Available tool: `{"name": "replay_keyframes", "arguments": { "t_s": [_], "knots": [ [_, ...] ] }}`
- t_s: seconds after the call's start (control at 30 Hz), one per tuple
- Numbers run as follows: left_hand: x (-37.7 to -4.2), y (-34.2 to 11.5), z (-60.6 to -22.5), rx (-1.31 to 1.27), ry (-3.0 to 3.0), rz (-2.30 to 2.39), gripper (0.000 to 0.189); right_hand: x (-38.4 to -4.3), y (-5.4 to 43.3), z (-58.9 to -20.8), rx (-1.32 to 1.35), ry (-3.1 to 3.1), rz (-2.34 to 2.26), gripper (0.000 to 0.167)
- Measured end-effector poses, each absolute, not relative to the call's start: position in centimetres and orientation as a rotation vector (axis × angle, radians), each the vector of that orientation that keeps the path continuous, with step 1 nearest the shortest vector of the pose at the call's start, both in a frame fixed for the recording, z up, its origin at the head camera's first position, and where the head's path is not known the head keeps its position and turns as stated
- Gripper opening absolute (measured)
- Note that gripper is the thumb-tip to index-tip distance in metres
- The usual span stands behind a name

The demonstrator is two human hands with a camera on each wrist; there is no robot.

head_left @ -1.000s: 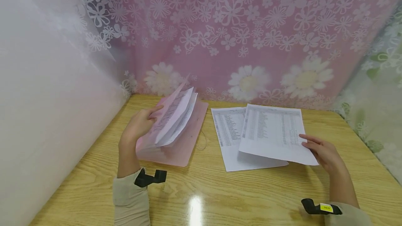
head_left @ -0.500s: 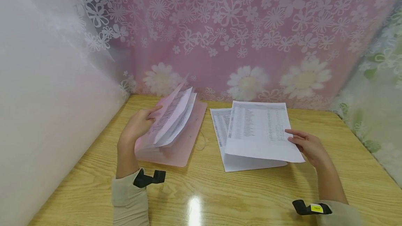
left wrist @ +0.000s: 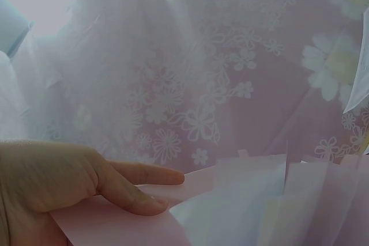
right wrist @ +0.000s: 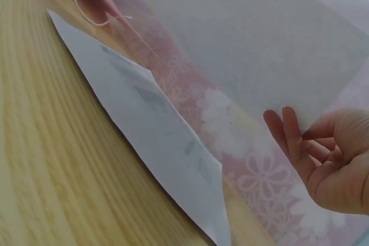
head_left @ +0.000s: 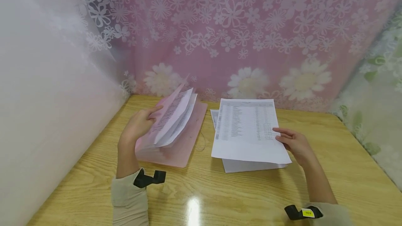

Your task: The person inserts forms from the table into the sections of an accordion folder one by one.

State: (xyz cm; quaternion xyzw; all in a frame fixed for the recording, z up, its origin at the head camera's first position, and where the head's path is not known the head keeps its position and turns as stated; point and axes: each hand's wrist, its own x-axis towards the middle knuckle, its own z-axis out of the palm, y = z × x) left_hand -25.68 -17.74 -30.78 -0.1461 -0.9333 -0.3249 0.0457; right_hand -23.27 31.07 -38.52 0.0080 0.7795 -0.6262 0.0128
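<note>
On the left of the table lies a pink folder (head_left: pixel 191 142), its cover lifted and several printed sheets (head_left: pixel 177 114) fanned inside. My left hand (head_left: pixel 137 125) pinches the raised cover at its left side; in the left wrist view the thumb (left wrist: pixel 144 203) lies over the pink edge. My right hand (head_left: pixel 293 144) pinches the right edge of a printed sheet (head_left: pixel 245 125) and holds it raised, as the right wrist view also shows. Under it, a second paper sheet (right wrist: pixel 150 125) rests on the table, mostly hidden in the head view.
A thin loop of string (head_left: pixel 201 140) sticks out beside the folder. The wooden table (head_left: pixel 176 198) meets a pink floral curtain (head_left: pixel 213 44) at the back. A white sheet-like wall (head_left: pixel 56 79) borders the left side, and a floral one (head_left: pixel 377 97) the right.
My right hand has moved left with the raised sheet, which now covers most of the sheet on the table. The left hand and folder have stayed in place.
</note>
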Motion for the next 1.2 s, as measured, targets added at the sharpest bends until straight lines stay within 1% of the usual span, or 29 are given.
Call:
{"name": "replay_keyframes", "arguments": {
  "t_s": [0.4,0.73,1.2],
  "knots": [
    [-25.7,-17.7,-30.6,-0.465,-2.856,-0.981,0.048,-23.2,28.6,-38.0,-0.014,2.450,-1.918,0.049],
    [-25.9,-17.9,-30.7,-0.472,-2.847,-0.960,0.048,-23.4,27.3,-37.9,0.000,2.459,-1.902,0.049],
    [-26.0,-18.0,-30.9,-0.465,-2.839,-0.980,0.048,-24.4,25.1,-38.0,-0.077,2.451,-1.865,0.049]
  ]
}}
